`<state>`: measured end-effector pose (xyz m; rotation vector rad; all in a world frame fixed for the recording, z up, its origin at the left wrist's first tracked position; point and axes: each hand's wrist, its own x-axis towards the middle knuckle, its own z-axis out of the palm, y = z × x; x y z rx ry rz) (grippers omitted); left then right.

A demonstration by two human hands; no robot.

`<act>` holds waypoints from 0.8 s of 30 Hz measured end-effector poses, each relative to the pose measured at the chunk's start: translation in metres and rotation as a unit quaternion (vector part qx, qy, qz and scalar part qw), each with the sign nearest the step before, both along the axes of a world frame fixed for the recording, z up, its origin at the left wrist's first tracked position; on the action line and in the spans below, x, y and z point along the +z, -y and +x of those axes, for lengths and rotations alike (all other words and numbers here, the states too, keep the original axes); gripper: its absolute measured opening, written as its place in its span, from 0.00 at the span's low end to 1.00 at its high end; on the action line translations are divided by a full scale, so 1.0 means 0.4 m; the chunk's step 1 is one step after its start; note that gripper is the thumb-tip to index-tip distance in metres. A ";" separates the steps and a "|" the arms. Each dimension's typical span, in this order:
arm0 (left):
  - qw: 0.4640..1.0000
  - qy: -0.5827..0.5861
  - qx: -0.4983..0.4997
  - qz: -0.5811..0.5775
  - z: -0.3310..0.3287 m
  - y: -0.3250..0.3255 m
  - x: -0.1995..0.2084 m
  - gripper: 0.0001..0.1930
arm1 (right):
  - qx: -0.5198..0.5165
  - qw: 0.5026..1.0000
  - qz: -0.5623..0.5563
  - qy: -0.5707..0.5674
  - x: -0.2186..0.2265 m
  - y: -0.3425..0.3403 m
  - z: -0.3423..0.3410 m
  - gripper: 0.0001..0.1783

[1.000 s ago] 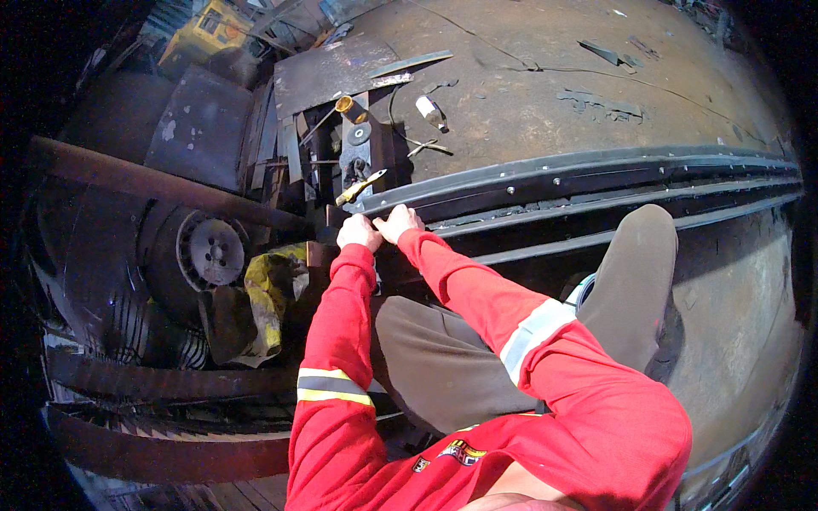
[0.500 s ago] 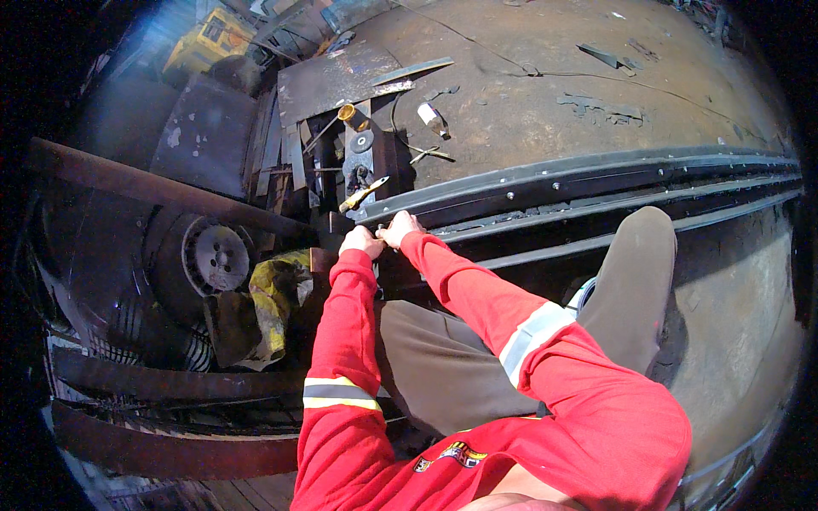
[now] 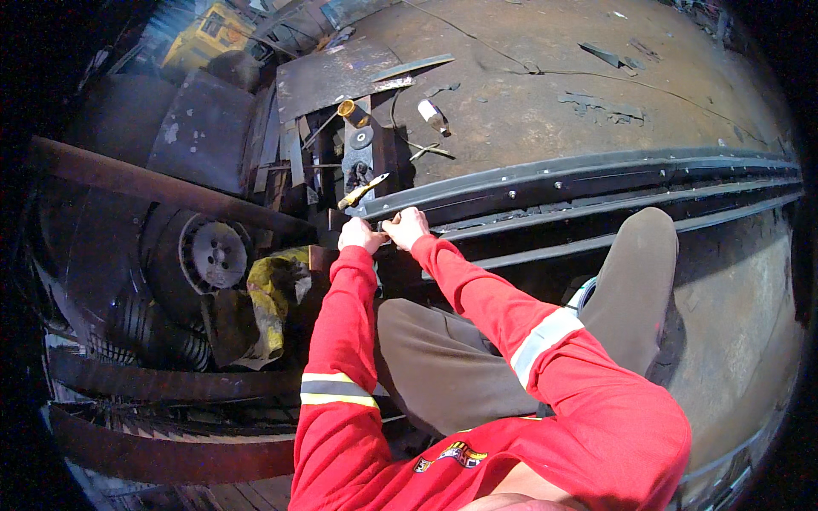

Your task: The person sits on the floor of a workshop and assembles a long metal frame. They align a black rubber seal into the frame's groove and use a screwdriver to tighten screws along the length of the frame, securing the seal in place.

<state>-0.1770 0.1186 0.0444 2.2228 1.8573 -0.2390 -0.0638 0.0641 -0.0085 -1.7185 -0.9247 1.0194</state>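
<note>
My left hand [image 3: 361, 235] and my right hand [image 3: 408, 227] are close together at the near-left end of the long dark metal rails [image 3: 511, 195]. The fingers of both are closed, pinched around something small between them that I cannot make out. Just beyond them lies a brush-like tool [image 3: 364, 192] with a pale yellow handle, on a narrow metal plate. Farther along the plate are a round disc [image 3: 361, 138] with a centre hole and an amber cup [image 3: 352, 112].
A white and brown bottle [image 3: 433, 117] lies on the floor beside crossed sticks [image 3: 431, 152]. At left are a wheel [image 3: 214, 255], a rusty beam [image 3: 170, 189] and a yellow stained cloth [image 3: 268, 298]. A yellow machine [image 3: 207, 40] stands at the far left. Bolts stud the upper rail.
My right hand has shifted slightly to the right, and the gap between the hands has widened a little. Both remain at the rail end with fingers closed.
</note>
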 end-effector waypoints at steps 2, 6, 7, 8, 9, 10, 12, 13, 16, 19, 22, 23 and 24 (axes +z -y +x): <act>1.000 -0.012 -0.006 0.008 0.005 -0.002 0.000 0.27 | 0.006 1.000 -0.007 -0.007 -0.004 -0.006 0.000 0.16; 0.999 -0.046 -0.016 0.023 0.022 0.006 0.001 0.23 | -0.007 1.000 0.008 -0.014 -0.006 -0.011 -0.003 0.16; 0.998 -0.049 -0.016 0.040 0.028 0.011 0.002 0.21 | 0.015 0.999 -0.019 -0.022 -0.004 -0.012 0.001 0.16; 0.997 -0.053 -0.013 0.055 0.030 0.022 0.003 0.20 | 0.038 0.998 -0.047 -0.030 0.007 -0.010 0.004 0.16; 0.996 -0.057 -0.011 0.070 0.031 0.031 0.003 0.18 | 0.061 0.994 -0.076 -0.039 0.020 -0.007 0.005 0.16; 0.994 -0.056 -0.027 0.091 0.027 0.035 -0.007 0.18 | 0.067 0.994 -0.083 -0.029 0.019 -0.011 0.000 0.17; 0.987 -0.051 -0.069 0.137 0.041 0.037 -0.015 0.18 | 0.071 0.993 -0.096 -0.006 0.010 -0.028 0.003 0.19; 0.986 -0.060 -0.074 0.140 0.044 0.033 -0.016 0.18 | 0.074 0.992 -0.104 -0.005 0.006 -0.038 0.003 0.21; 0.984 -0.097 -0.075 0.129 0.030 0.032 -0.022 0.19 | 0.107 0.987 -0.118 -0.018 0.008 -0.044 -0.005 0.30; 0.992 -0.075 -0.030 0.094 0.065 0.042 0.017 0.19 | 0.105 0.987 -0.118 -0.024 -0.038 -0.072 0.020 0.29; 0.996 -0.072 0.015 0.045 0.029 0.037 0.023 0.24 | 0.149 0.979 -0.136 -0.030 -0.018 -0.070 0.004 0.31; 0.997 -0.070 0.026 0.036 0.026 0.037 0.026 0.25 | 0.159 0.976 -0.141 -0.036 -0.016 -0.069 0.002 0.31; 0.996 -0.088 0.017 0.024 0.026 0.042 0.033 0.22 | 0.104 0.988 -0.111 0.018 -0.015 -0.061 -0.015 0.22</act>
